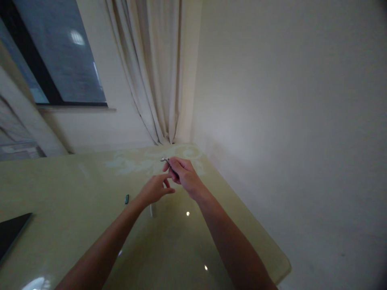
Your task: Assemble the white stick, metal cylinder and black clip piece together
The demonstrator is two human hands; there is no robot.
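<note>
My right hand is closed around a slim tool with a dark grip and a curved silver end, which looks like a razor handle. The silver end sticks out past the thumb, pointing left. Close beside it, my left hand has its fingers apart and thumb stretched out, with nothing visible in it. Its fingertips reach toward the underside of my right hand; I cannot tell if they touch. On the table, left of my left hand, lies a small dark piece with green edges, like a razor cartridge.
Both hands are above a glossy pale-green table. A dark flat panel lies at its left edge. A whitish upright shape shows below my left wrist. A wall borders the right side; a curtain hangs behind.
</note>
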